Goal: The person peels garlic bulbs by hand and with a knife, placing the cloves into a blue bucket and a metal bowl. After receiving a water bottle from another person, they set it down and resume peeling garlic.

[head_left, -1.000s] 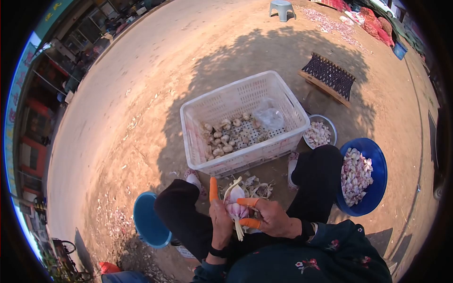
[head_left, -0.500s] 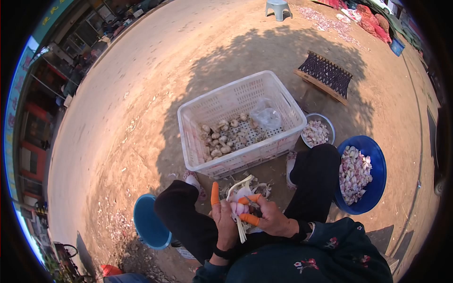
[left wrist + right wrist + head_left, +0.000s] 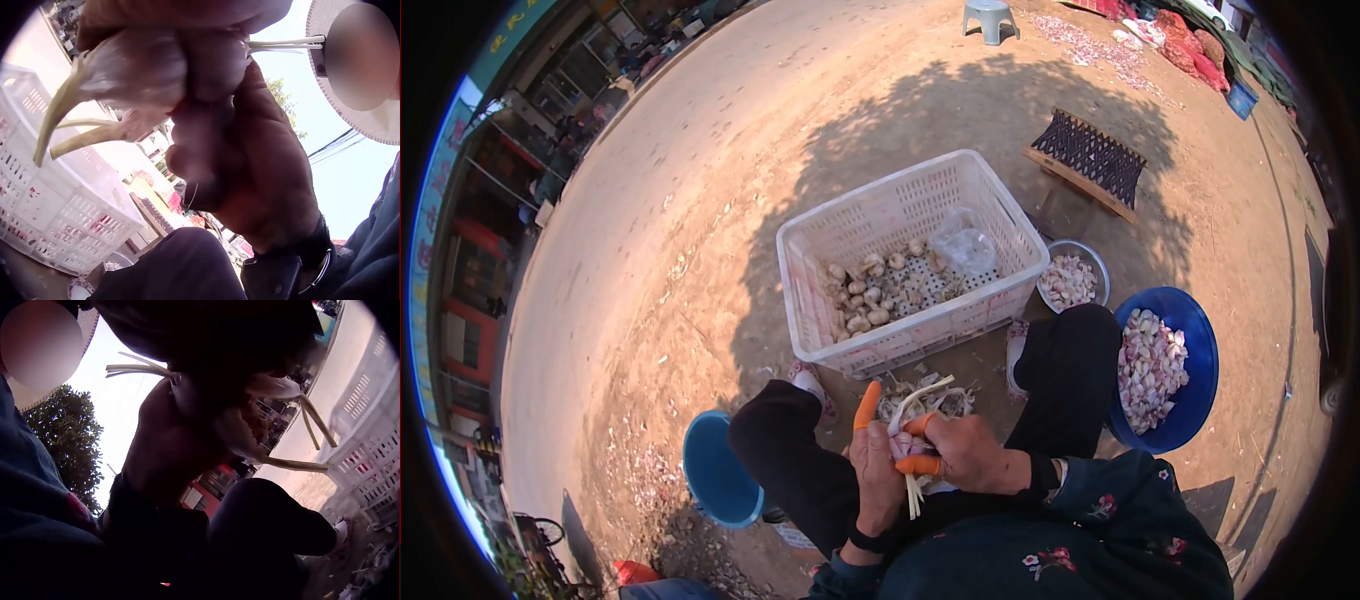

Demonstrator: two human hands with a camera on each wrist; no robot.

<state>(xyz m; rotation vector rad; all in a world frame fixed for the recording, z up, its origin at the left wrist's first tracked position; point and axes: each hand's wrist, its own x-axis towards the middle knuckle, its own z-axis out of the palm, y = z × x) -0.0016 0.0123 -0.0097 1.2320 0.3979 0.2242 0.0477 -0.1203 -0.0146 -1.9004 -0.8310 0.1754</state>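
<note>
Over the lap in the head view, my left hand [image 3: 875, 475] grips a garlic bulb [image 3: 905, 448] with purplish cloves and pale stalks. An orange cover sheathes its raised finger, which points away from me. From the other side my right hand [image 3: 972, 455] closes on the same garlic, with orange-covered fingers [image 3: 918, 465] pressed against the cloves. In the left wrist view, plump white cloves [image 3: 137, 69] show close up, with split stalks [image 3: 81, 142] hanging off. The right wrist view is dark; peeled-back stalks [image 3: 294, 465] stick out beyond the fingers.
Ahead stands a white plastic crate [image 3: 915, 335] with several garlic bulbs [image 3: 870, 300] and a clear bag [image 3: 965, 242]. Loose cloves fill a blue basin [image 3: 1208, 370] and a metal bowl [image 3: 1103, 275] at right. A blue bucket [image 3: 718, 470] stands at left, a folding stool [image 3: 1090, 160] beyond.
The left hand's raised finger has tilted to the right. The garlic's stalk has swung right, and the right hand has closed further over the cloves, covering more of them.
</note>
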